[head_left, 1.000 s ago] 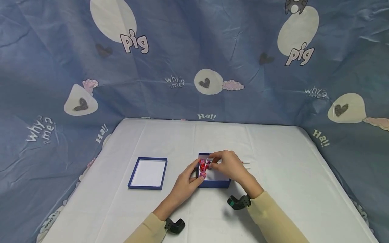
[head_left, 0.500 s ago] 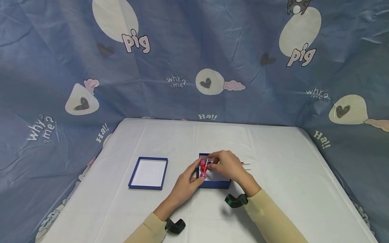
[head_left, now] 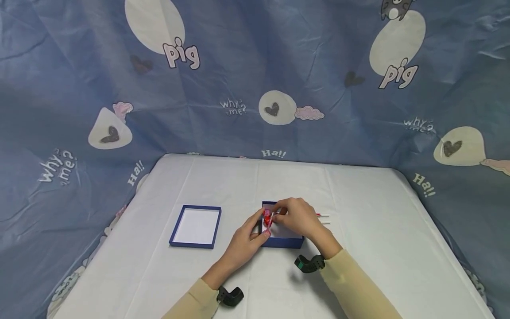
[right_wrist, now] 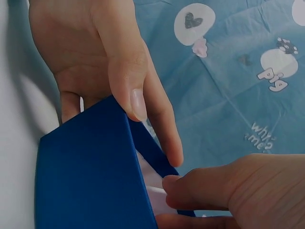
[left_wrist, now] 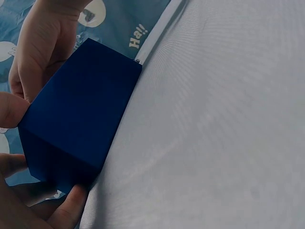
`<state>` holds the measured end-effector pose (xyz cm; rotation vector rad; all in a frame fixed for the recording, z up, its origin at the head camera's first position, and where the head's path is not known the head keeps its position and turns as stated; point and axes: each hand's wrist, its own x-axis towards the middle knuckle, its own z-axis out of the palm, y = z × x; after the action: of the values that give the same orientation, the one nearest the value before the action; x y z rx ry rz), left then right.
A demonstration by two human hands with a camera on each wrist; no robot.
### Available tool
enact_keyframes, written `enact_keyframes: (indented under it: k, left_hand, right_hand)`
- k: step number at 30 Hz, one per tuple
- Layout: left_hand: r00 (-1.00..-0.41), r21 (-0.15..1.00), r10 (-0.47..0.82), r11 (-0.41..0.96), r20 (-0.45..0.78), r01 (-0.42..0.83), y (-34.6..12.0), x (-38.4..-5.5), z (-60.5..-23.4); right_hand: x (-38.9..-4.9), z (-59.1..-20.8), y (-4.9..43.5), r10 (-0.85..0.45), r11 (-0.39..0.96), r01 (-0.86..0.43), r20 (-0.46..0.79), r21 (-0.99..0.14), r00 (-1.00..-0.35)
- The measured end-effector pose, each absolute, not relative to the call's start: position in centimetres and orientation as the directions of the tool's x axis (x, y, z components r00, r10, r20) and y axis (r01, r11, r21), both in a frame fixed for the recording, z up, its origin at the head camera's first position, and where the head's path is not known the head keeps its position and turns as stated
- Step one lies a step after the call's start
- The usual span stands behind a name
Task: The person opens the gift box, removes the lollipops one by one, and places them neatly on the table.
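A blue box (head_left: 283, 243) with a white inside stands uncovered on the table in the head view. Along its left side my left hand (head_left: 241, 241) grips the wall, thumb at the near corner and fingers round the outside. My right hand (head_left: 299, 217) reaches over the box from the right and pinches a lollipop by its white stick (right_wrist: 159, 191). Red and pink wrapped lollipops (head_left: 267, 217) lie along the left part of the box, between the two hands. The right hand covers part of the box's inside.
A shallow blue lid (head_left: 217, 228), white inside, lies on the white tablecloth (head_left: 207, 181) left of the box. Beyond the right hand, several lollipop sticks (head_left: 324, 215) show on the right. A blue printed curtain (head_left: 199, 124) hangs behind the table.
The pinched stick has sunk a little lower and shows shorter between the hands. The left hand keeps its grip on the box, and the view has shifted slightly.
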<state>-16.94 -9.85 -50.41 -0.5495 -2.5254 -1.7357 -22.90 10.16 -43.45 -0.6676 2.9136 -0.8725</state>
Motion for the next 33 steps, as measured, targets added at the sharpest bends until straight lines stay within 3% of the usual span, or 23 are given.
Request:
enact_keyframes:
  k: [21,33]
  left_hand:
    - [-0.933,0.888,0.288,0.34,0.214,0.309,-10.0,-16.9,-50.3]
    - [-0.939,0.881,0.277,0.365,0.205,0.3,-9.9,-16.8,-50.1]
  right_hand:
    - [-22.4,-43.8,9.9,-0.586,0.604,-0.518,0.104,-0.606,-0.804]
    - [-21.8,-44.1,9.9,-0.602,0.587,-0.502,0.072,-0.636,-0.795]
